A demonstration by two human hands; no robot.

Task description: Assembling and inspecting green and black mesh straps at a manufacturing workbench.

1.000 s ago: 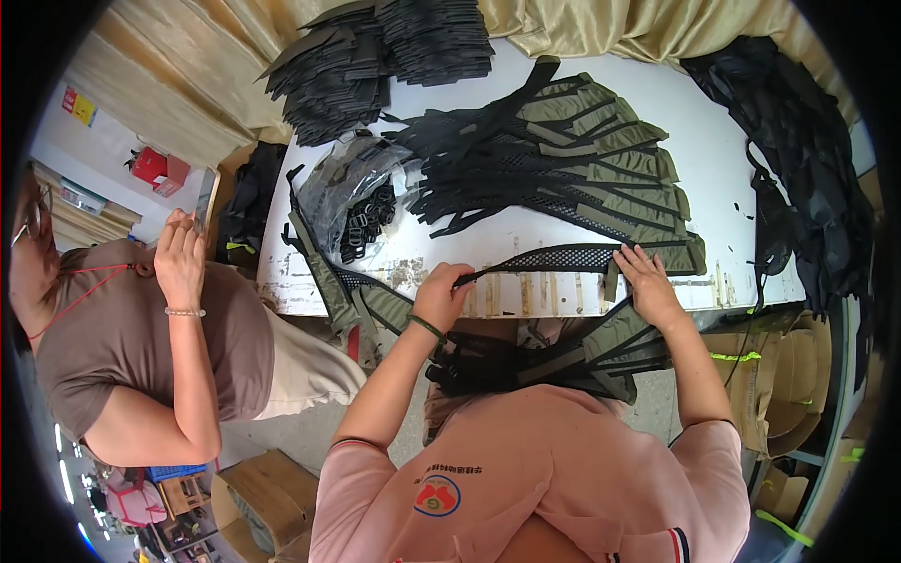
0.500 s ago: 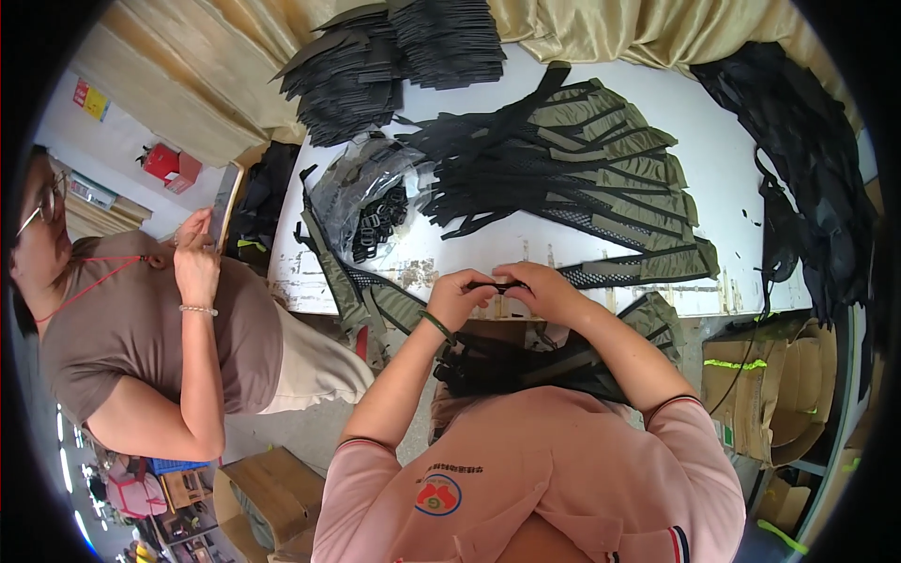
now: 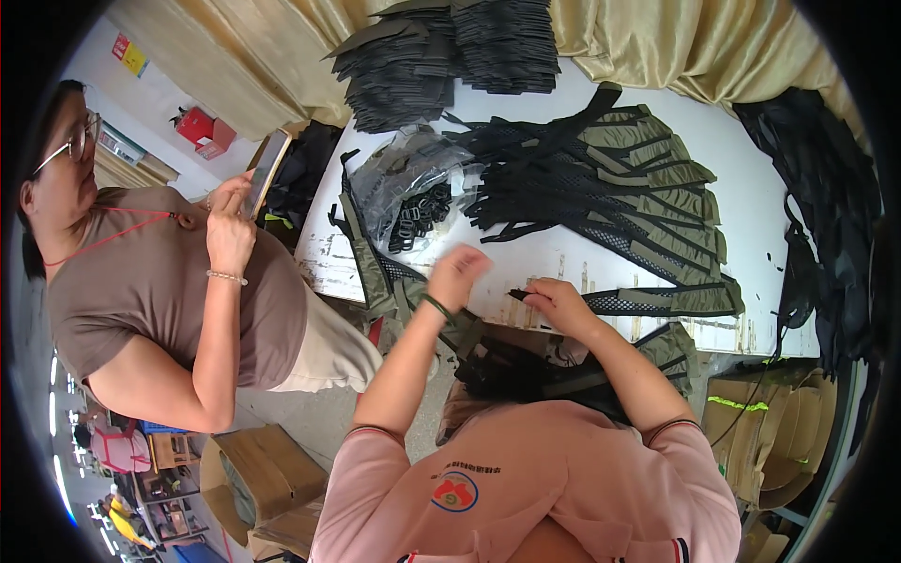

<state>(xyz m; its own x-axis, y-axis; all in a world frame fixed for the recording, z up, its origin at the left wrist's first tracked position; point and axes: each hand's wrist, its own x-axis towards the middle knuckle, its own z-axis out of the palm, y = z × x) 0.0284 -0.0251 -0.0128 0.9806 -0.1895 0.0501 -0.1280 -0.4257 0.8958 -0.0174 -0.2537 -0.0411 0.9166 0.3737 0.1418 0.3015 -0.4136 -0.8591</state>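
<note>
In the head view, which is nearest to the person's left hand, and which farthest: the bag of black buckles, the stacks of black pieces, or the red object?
From the left hand:
1. Bag of black buckles, just beyond it on the table.
2. Stacks of black pieces, at the table's far edge.
3. Red object, far left, off the table.

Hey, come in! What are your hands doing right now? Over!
Right hand pinching mesh strap end. Left hand lifted, empty, near bag of buckles. Nothing blocking.

The person wears a salmon-pink short-sleeved shirt point(image 3: 526, 479) with dark-trimmed sleeve cuffs point(image 3: 374, 433). A round red-and-orange emblem point(image 3: 454, 491) with a line of small dark print above it sits on the chest. A dark green band point(image 3: 436, 305) circles the left wrist. Both hands, left point(image 3: 457, 275) and right point(image 3: 558, 304), are bare, without gloves.
</note>
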